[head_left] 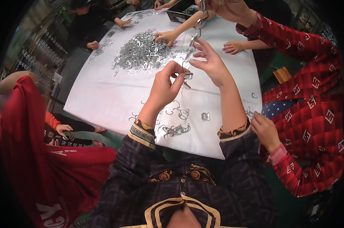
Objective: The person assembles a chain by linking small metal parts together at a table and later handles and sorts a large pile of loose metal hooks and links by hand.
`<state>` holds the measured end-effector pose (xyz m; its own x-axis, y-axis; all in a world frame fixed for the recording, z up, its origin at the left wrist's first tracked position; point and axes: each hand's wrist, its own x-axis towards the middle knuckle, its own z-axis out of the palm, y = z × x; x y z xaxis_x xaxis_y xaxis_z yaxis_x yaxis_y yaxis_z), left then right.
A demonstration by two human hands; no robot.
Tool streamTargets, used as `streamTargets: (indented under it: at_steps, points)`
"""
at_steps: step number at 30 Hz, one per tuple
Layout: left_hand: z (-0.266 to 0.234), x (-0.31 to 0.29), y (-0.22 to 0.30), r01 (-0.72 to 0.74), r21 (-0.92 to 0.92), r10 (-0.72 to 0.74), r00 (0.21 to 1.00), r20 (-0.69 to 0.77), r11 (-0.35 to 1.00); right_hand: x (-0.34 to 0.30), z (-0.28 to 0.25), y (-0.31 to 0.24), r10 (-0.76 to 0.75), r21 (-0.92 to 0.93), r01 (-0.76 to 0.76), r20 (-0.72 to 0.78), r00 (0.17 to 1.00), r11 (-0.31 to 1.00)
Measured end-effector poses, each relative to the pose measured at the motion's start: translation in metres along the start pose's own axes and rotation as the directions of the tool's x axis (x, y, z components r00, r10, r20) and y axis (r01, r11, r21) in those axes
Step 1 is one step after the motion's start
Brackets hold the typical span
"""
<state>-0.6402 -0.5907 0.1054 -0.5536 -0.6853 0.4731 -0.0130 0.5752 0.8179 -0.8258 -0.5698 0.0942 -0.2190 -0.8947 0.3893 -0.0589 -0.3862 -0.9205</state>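
A strand of linked metal hooks (195, 38) hangs from the top of the view above the white table. At its lower end, my left hand (163, 85) is closed, with thumb and forefinger pinching a metal hook (188, 75). My right hand (211, 65) is beside the strand, its fingers apart; the fingertips are close to the hooks, and contact is hard to tell. Below my hands lie a small heap of loose wire hooks (175, 130) and a single flat metal clip (205, 116).
A large pile of silvery hooks (141, 53) covers the white table's (92, 91) far middle. A co-worker's hand (166, 37) reaches into it. At right, a person in a red patterned sleeve (285, 36) raises a hand near the strand. A dark bin (175, 16) stands at the back.
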Motion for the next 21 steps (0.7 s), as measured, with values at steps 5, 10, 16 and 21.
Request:
streamTargets:
  at_steps: [5, 10, 16, 21]
  points:
    - [-0.006, 0.010, 0.009, -0.062, 0.148, 0.051, 0.996, 0.074, 0.987, 0.008, -0.008, 0.000, 0.248, 0.030, -0.254, 0.133, 0.960, 0.967]
    - [0.006, 0.011, 0.012, -0.087, 0.150, 0.069, 0.990, 0.124, 0.985, -0.022, -0.008, -0.016, 0.234, 0.079, -0.235, 0.021, 0.972, 0.969]
    - [0.021, 0.014, 0.015, -0.091, 0.138, 0.074, 0.989, 0.126, 0.986, -0.035, -0.016, -0.025, 0.155, 0.114, -0.154, 0.001, 0.988, 0.981]
    - [0.022, 0.017, 0.008, -0.110, 0.170, 0.087, 0.987, 0.137, 0.979, -0.037, -0.020, -0.027, 0.084, -0.108, -0.086, -0.020, 0.996, 0.990]
